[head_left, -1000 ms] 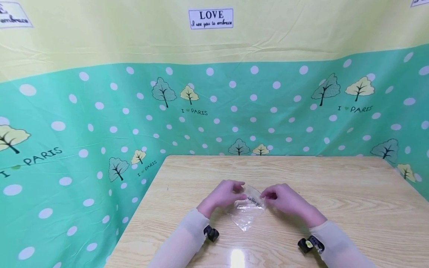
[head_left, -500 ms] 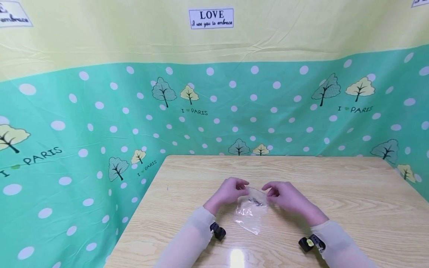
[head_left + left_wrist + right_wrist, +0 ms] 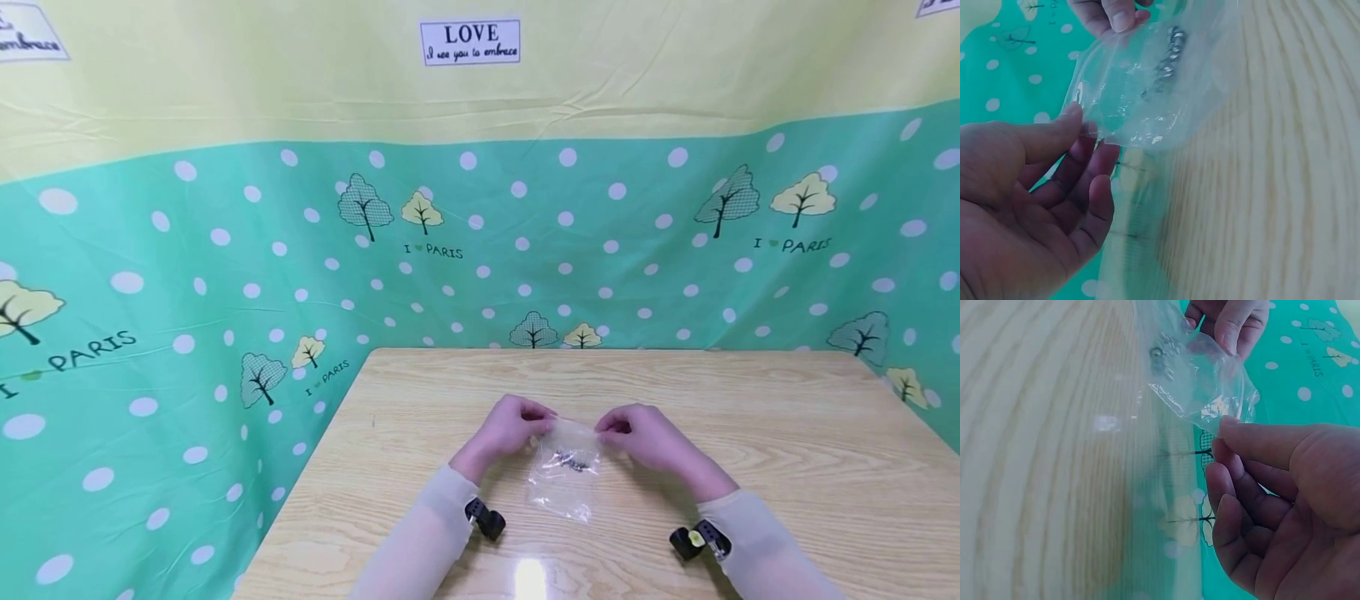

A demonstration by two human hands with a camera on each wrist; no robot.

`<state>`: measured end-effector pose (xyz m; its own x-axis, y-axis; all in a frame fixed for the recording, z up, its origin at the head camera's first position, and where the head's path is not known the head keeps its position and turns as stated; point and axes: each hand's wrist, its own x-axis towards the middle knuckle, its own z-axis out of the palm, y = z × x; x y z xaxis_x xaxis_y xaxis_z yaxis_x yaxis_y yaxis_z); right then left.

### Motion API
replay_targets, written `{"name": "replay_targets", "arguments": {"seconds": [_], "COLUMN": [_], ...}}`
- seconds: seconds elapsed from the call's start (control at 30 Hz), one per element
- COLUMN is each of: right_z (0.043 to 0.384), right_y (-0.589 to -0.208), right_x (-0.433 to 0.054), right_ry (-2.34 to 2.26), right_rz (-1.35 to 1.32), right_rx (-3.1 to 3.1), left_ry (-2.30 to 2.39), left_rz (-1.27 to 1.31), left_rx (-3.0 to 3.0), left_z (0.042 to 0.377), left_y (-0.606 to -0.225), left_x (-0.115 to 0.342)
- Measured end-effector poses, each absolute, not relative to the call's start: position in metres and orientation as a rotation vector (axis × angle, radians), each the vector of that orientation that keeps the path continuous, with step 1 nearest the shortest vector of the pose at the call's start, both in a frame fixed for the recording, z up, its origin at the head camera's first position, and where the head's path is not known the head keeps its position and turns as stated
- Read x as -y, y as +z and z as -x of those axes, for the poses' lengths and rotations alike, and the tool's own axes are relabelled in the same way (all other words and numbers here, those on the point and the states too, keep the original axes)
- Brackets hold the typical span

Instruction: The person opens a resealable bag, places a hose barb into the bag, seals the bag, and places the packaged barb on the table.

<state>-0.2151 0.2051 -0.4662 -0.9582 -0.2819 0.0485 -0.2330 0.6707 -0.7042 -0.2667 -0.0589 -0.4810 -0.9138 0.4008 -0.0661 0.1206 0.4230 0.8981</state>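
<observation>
A clear plastic bag (image 3: 564, 492) hangs between my two hands over the wooden table. Its top edge is stretched from one hand to the other. My left hand (image 3: 508, 429) pinches the upper left corner between thumb and forefinger; in the left wrist view the bag (image 3: 1125, 94) runs on from that thumb tip. At the opposite corner my right hand (image 3: 647, 435) pinches the film the same way, its other fingers loosely curled. A dark, speckled strip (image 3: 572, 461) shows at the bag's upper middle; I cannot tell whether it is print or small pieces inside.
The light wooden table (image 3: 750, 417) spreads around both hands. Behind it hangs a green and yellow curtain (image 3: 420, 292) with dots and trees. Small black cameras (image 3: 487, 521) are strapped to both wrists, and a bright reflection lies near the front.
The bag has gone from crumpled and slanted to flatter and straighter, its top edge pulled tauter. My left hand has shifted slightly right and away from me, and both hands now pinch the upper corners.
</observation>
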Motion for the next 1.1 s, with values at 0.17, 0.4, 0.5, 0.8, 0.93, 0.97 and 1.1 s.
{"name": "replay_targets", "arguments": {"seconds": [0.17, 0.4, 0.5, 0.8, 0.93, 0.97, 1.1], "right_z": [0.217, 0.217, 0.215, 0.213, 0.213, 0.213, 0.211], "right_y": [-0.465, -0.454, -0.447, -0.436, -0.434, -0.433, -0.432], "right_x": [-0.206, -0.205, -0.206, -0.206, -0.205, -0.205, -0.204], "right_ry": [-1.18, -1.275, -1.348, -1.484, -1.547, -1.56, -1.6], "right_rz": [0.381, 0.36, 0.378, 0.377, 0.324, 0.31, 0.293], "right_rx": [-2.801, -2.799, -2.812, -2.907, -2.903, -2.899, -2.887], "left_ry": [1.577, 1.721, 1.77, 1.897, 1.974, 1.995, 2.059], "left_rz": [-0.444, -0.496, -0.523, -0.592, -0.608, -0.609, -0.611], "left_rx": [-2.391, -2.349, -2.323, -2.307, -2.298, -2.288, -2.257], "left_z": [0.268, 0.268, 0.267, 0.261, 0.26, 0.26, 0.258], "left_y": [-0.48, -0.473, -0.468, -0.45, -0.447, -0.447, -0.445], "left_x": [0.06, 0.062, 0.063, 0.063, 0.062, 0.062, 0.062]}}
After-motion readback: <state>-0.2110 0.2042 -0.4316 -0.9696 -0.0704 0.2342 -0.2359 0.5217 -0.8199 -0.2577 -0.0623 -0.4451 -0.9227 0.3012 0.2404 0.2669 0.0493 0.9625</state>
